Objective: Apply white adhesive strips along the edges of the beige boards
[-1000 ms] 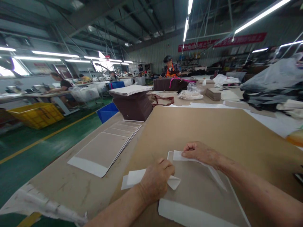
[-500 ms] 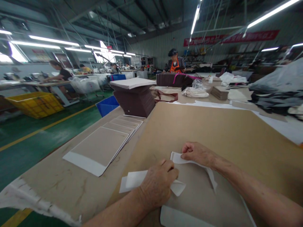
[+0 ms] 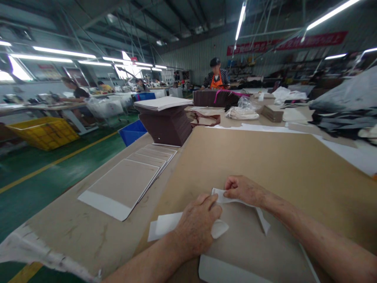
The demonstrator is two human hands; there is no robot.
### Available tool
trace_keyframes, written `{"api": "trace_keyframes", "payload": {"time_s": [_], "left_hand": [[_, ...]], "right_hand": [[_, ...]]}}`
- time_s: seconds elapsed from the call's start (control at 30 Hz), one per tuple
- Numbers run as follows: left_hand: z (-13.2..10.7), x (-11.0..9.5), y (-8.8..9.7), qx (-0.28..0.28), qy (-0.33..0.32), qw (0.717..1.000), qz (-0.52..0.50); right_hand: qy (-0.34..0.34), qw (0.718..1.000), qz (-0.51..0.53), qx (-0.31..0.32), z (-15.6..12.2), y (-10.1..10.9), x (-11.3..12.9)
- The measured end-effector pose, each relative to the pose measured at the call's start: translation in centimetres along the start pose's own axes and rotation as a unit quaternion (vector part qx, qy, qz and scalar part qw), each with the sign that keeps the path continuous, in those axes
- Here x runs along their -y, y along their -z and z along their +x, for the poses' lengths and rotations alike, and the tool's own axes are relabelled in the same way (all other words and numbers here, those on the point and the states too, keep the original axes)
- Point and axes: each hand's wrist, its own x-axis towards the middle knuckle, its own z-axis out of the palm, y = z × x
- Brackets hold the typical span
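Note:
In front of me lies a taupe panel (image 3: 244,228) with a pale band along its near edge. A white strip (image 3: 226,199) runs along its far edge, its right end bent and hanging loose. My right hand (image 3: 246,191) pinches this strip between thumb and fingertips. My left hand (image 3: 198,222) is closed around several more white strips (image 3: 169,223), which stick out on both sides of it. Its index fingertip touches the left end of the strip on the panel. The palm side of that hand is hidden.
On the left, several similar panels (image 3: 123,184) overlap in a row. Behind them rises a tall dark stack (image 3: 166,124) with pale sheets on top. A brown board (image 3: 253,153) lies under the work. Across the table a co-worker in an orange apron (image 3: 216,81) stands behind dark bundled pieces (image 3: 212,98).
My left hand has shifted slightly up, bringing its index fingertip onto the strip's left end. The right hand keeps its pinch almost in place.

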Motion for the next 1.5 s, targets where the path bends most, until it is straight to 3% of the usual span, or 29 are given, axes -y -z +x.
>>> {"api": "trace_keyframes", "payload": {"time_s": [0.13,0.3,0.43,0.8,1.03,1.5], "left_hand": [[0.0,0.1,-0.2,0.002,-0.002,1.0,0.003],[0.2,0.2,-0.1,0.009,0.003,1.0,-0.002],[0.4,0.4,-0.1,0.006,-0.002,1.0,-0.008],[0.4,0.6,-0.4,0.021,-0.005,1.0,0.005],[0.5,0.7,-0.3,0.029,-0.006,1.0,0.007],[0.4,0.9,-0.5,0.014,-0.016,1.0,0.007]], "right_hand": [[-0.008,0.999,0.041,0.024,-0.7,1.1,-0.5],[-0.036,0.989,0.113,0.085,-4.2,5.7,-2.6],[-0.073,0.986,0.15,0.025,-7.2,8.1,-4.2],[-0.118,0.985,0.065,-0.109,-9.1,5.7,-8.3],[-0.131,0.98,-0.02,-0.146,-9.4,5.2,-8.1],[-0.13,0.977,-0.075,-0.154,-9.3,4.9,-7.6]]}}
